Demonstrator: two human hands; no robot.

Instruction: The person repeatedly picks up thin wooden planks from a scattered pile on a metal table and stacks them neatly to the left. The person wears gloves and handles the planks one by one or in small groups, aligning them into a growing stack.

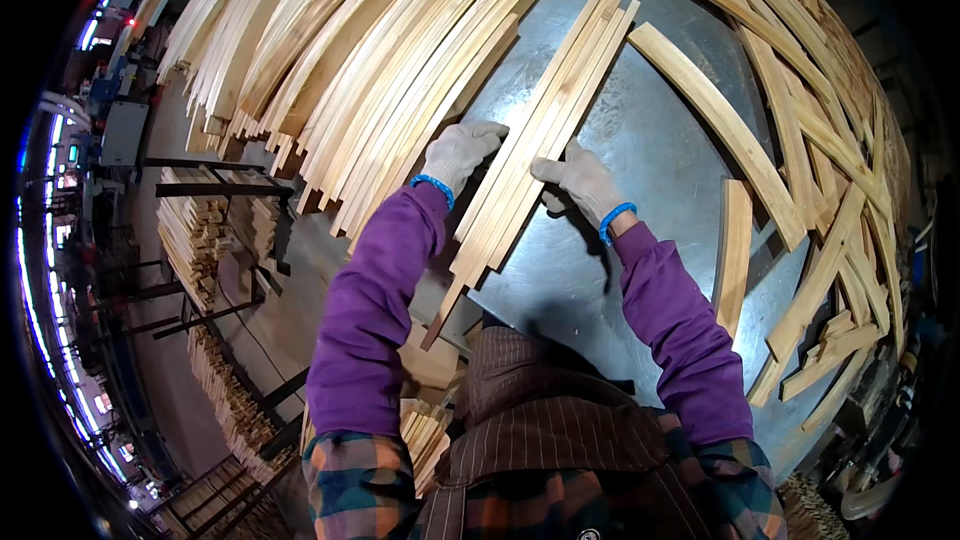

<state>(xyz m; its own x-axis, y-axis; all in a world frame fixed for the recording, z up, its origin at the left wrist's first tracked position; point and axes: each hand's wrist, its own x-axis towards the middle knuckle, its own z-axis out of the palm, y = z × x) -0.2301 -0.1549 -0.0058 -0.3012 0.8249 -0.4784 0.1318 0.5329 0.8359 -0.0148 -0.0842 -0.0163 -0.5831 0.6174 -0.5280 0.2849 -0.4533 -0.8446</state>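
Both hands lie flat rather than clenched: the left hand (460, 152), in a pale work glove, presses its loosely spread fingers against the left edge of a small bundle of thin wooden slats (535, 145), and the right hand (580, 180), gloved the same way, rests its palm and fingers on the bundle's right edge. Neither grip wraps around the wood; the slats are pinched sideways between the two hands, which sit near the bundle's middle. The bundle lies on the grey metal table (640, 150), running from about 7 o'clock, where its lower ends overhang the near table edge, up toward 1 o'clock.

At 10 to 11 o'clock from the hands, a large fanned heap of long pale slats (360, 70) covers the left part of the table. At 2 o'clock lies a single wider curved board (720, 120), and at 4 o'clock a short plank (735, 250) lies near the right forearm. Farther right, at 3 o'clock, is a loose tangle of offcut strips (830, 200). Below the table, at 8 o'clock, stand stacks of cut wood (200, 230) on dark racks. Purple sleeves (375, 290) cover both forearms.
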